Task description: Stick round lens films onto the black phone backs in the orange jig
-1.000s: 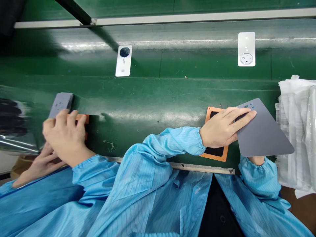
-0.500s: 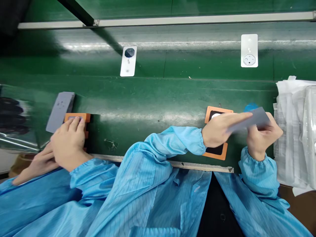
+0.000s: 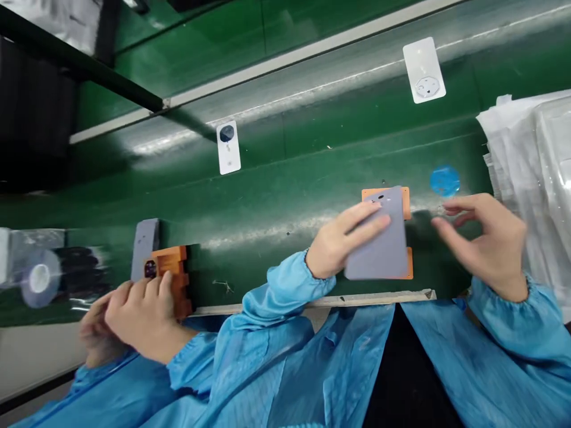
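My left hand (image 3: 345,241) grips the left edge of a thin grey phone back cover (image 3: 383,252), two fingers lying across its face and the thumb hidden. Small camera holes show at the cover's far end. Beneath it is an orange fixture (image 3: 406,203), mostly covered; whether the two touch I cannot tell. To the right, my right hand (image 3: 488,241) hovers over the bench with thumb and fingers apart, holding nothing. A round blue film (image 3: 445,181) lies just beyond its fingertips.
White sleeves and clear trays (image 3: 530,154) are stacked at right. Two white phone-shaped cards, one left (image 3: 229,148) and one right (image 3: 423,62), lie farther back. At left, a co-worker's hands (image 3: 143,315) work by another orange fixture (image 3: 173,261) and grey covers (image 3: 145,246).
The grey cover, held in both hands before, has come down over the orange fixture in my left hand. My right hand has let go and opened. The view has tilted.
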Available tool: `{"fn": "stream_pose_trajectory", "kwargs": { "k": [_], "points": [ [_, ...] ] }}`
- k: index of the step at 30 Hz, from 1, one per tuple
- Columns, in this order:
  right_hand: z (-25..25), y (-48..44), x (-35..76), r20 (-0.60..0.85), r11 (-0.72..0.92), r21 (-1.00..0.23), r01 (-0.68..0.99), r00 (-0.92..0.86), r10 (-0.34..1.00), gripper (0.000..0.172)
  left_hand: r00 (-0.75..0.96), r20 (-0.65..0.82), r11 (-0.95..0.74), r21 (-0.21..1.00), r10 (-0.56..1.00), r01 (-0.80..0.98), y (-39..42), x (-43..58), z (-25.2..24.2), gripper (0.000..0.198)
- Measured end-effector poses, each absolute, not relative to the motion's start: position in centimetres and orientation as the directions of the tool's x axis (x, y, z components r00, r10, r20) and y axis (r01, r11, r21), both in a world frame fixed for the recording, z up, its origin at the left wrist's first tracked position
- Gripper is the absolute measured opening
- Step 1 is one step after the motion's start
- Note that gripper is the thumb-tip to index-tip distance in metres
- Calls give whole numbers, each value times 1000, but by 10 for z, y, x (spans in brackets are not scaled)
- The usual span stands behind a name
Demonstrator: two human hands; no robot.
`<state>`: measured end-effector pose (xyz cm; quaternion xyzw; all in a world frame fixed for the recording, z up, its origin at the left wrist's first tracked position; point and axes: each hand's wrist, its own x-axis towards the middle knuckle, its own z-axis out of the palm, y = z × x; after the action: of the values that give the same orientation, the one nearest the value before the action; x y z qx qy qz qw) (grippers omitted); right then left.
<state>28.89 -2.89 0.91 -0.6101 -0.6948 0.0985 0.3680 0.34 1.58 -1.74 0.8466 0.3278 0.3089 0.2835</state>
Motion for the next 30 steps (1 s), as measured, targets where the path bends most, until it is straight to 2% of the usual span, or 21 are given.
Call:
{"fn": "stream_pose_trajectory", "kwargs": {
  "k": [1, 3, 5, 7, 10, 13, 18, 25, 30],
  "points": [
    [12, -33, 280, 444, 372, -528, 763, -125, 887, 23, 688, 368, -741, 555, 626, 378, 11, 4, -20, 39],
    [9, -38, 267, 473, 562, -381, 734, -368, 801, 36, 772, 403, -863, 348, 491, 367, 8, 6, -30, 47],
    [-2, -39, 261, 458, 649, -254, 718, -502, 734, 39, 788, 409, -887, 230, 461, 400, 9, 9, -43, 50],
    [-14, -38, 260, 435, 669, -156, 727, -558, 707, 38, 794, 410, -893, 177, 449, 414, 13, 9, -55, 51],
    [-24, -37, 261, 396, 665, -91, 742, -585, 707, 35, 814, 389, -902, 169, 432, 398, 18, 7, -66, 54],
    [-23, -38, 261, 380, 663, -89, 744, -589, 713, 34, 824, 351, -894, 218, 445, 390, 19, 3, -70, 55],
    [-21, -34, 262, 344, 649, -124, 751, -581, 738, 34, 832, 299, -875, 290, 468, 388, 21, 1, -69, 57],
    [-37, -24, 255, 192, 597, -224, 770, -566, 802, 51, 796, 220, -825, 197, 564, 530, 20, 9, -70, 59],
    [-38, -31, 245, 184, 541, -268, 797, -509, 841, 58, 789, 156, -799, 228, 594, 557, 7, 11, -63, 67]
  ]
}}
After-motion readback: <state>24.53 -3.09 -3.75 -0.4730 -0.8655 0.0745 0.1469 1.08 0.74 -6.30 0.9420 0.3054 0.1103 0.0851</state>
